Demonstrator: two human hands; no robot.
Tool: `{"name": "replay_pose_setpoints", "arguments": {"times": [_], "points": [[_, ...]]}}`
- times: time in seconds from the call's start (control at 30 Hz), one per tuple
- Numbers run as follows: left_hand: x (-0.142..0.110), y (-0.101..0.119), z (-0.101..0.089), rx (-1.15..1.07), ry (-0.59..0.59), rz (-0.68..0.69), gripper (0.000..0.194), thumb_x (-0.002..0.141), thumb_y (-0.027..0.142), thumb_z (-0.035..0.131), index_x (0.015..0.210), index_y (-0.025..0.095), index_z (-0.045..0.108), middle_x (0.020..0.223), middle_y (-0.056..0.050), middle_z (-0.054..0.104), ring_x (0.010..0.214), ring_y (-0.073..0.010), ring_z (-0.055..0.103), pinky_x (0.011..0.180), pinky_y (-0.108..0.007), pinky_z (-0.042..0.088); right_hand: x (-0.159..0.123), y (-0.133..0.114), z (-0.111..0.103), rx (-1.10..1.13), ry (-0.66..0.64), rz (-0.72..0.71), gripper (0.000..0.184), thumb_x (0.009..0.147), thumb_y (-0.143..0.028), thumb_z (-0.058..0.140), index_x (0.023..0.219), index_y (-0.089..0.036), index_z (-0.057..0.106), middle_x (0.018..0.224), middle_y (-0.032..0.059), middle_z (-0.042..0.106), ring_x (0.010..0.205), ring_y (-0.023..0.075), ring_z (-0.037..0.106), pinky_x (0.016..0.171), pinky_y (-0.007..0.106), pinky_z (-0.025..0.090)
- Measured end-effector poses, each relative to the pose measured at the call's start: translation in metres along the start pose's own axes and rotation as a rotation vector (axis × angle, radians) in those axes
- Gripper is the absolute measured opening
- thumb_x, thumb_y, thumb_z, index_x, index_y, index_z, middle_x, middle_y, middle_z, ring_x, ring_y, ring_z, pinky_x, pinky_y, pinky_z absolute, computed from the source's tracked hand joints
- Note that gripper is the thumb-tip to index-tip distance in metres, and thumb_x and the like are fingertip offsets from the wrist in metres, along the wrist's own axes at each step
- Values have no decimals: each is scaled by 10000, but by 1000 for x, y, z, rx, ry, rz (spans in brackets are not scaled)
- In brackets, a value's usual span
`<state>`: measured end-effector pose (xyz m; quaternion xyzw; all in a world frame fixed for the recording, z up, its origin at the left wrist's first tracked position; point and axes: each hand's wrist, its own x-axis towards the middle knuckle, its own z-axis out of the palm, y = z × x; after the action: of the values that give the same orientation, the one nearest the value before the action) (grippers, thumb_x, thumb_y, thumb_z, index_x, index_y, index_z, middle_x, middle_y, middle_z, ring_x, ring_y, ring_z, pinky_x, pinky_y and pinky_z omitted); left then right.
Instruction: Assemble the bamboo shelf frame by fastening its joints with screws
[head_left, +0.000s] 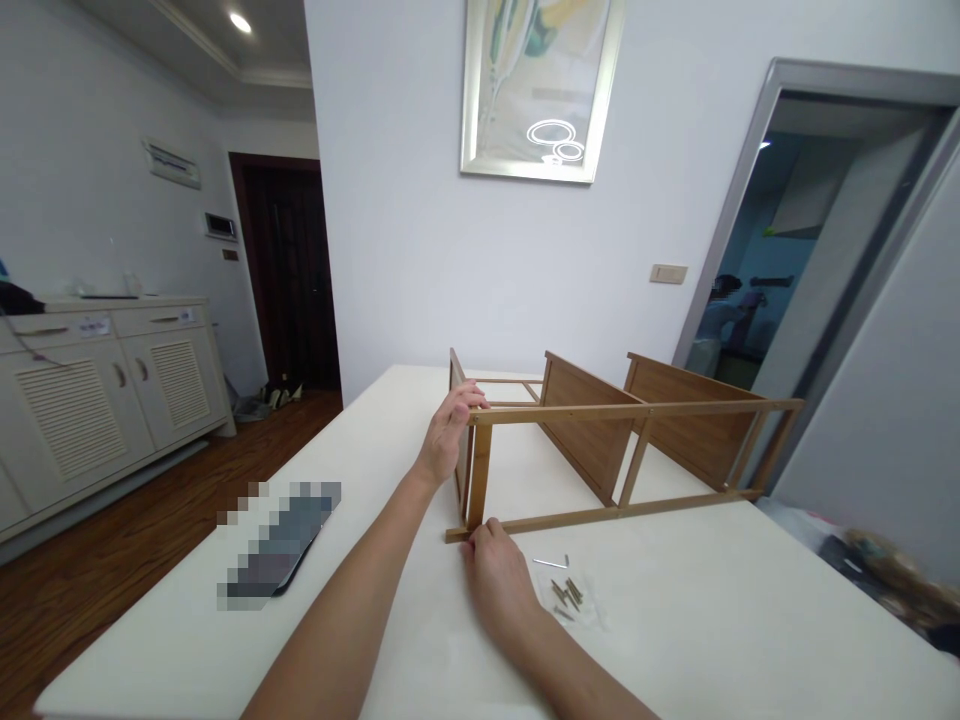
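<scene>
A wooden shelf rack [559,412] lies on its side on a white table [420,640], its brown shelf panels standing on edge. With fingers over the top of the left end panel, my left hand [448,432] grips the upper corner of the frame. My right hand [501,575] is closed at the lower left corner, fingers curled against the bottom rail; its fingertips are partly hidden. Just right of that hand lie an L-shaped hex key [551,563] and a clear plastic bag with several screws [568,593].
A dark phone [289,545], partly pixelated, lies at the table's left side. A white wall with a framed picture [540,90] stands behind the table. Bundled items [885,580] sit beyond the right edge. A person [724,315] is visible through the doorway.
</scene>
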<state>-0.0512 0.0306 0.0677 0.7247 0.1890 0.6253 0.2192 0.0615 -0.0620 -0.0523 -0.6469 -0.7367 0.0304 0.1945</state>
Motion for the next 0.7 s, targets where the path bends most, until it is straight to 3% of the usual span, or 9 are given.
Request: {"name": "replay_pose_setpoints", "arguments": {"times": [0.37, 0.7], "points": [[-3, 1, 5, -21, 43, 9, 592, 947, 609, 227, 952, 209, 664, 1150, -86, 595, 1233, -245, 488, 1127, -412, 301, -3, -5, -3, -34, 37, -29, 224, 977, -173, 422, 943, -122, 637, 933, 115, 620, 804, 207, 617, 723, 294, 450], [-2, 2, 5, -8, 37, 14, 585, 955, 594, 221, 962, 208, 661, 1168, -83, 594, 1246, -249, 480, 1132, -428, 293, -4, -2, -3, -31, 37, -20, 178, 925, -80, 465, 931, -117, 639, 938, 119, 625, 824, 219, 615, 720, 298, 444]]}}
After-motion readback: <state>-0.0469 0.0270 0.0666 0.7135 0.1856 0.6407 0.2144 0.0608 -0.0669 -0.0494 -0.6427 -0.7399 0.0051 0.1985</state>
